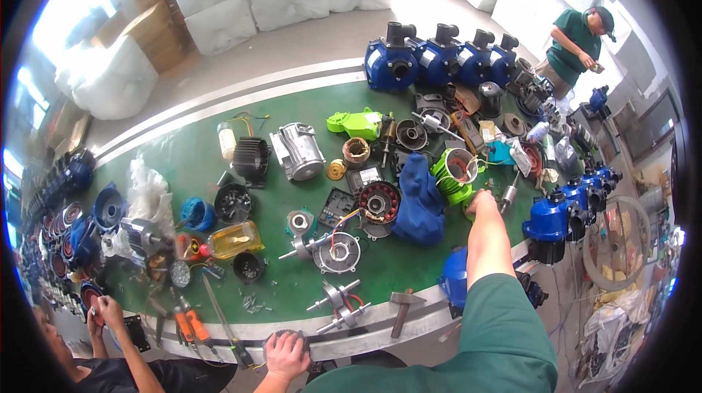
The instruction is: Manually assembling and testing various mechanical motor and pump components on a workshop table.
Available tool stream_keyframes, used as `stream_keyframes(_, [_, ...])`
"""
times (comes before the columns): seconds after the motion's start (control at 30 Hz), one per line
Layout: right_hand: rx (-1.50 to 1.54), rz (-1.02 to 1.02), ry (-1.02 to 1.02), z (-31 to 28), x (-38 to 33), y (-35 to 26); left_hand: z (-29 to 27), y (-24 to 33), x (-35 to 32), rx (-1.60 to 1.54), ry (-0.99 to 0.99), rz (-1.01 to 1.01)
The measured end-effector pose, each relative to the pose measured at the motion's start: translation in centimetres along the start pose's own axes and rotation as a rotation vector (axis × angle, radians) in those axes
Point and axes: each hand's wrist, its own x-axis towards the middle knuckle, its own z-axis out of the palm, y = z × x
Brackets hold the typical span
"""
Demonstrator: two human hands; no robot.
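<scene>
My right arm reaches across the bench, and my right hand (480,206) is closed at the lower edge of a bright green finned motor housing (455,187); the fingertips are partly hidden. A rotor with a shaft (509,194) lies just right of that hand. Blue cloth (420,206) lies left of the housing. At the bench's near edge my left hand (287,356) is curled over a dark grey round part (301,339), covering most of it. Ahead of it lie a metal bracket with rods (339,305) and a hammer (402,311).
Blue pumps (392,64) stand along the far edge, more blue pumps (548,217) at the right. Orange-handled screwdrivers (191,323), a yellow bottle (235,239) and motor parts cover the green bench (292,206). One co-worker's hands (107,311) work at left; another person (574,46) stands far right.
</scene>
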Motion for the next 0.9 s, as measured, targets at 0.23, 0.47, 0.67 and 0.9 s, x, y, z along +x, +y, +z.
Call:
stream_keyframes(0.23, [-0.017, -0.018, 0.042, -0.9, -0.5, -0.8, -0.4, 0.0, -0.1, -0.002, 0.010, -0.015])
stream_keyframes(0.47, [0.146, -0.243, -0.098, -3.0, -1.2, 2.6, -0.8, 0.0, 0.0, 0.017, 0.024, 0.004])
stream_keyframes(0.67, [0.126, -0.184, -0.349, -6.1, -7.6, -0.7, -0.8, 0.1, -0.4, -0.009, 0.052, -0.024])
stream_keyframes(0.9, [0.396, -0.039, -0.489, -8.7, -10.2, 2.7, -0.2, -0.7, -1.4, -0.027, 0.085, 0.022])
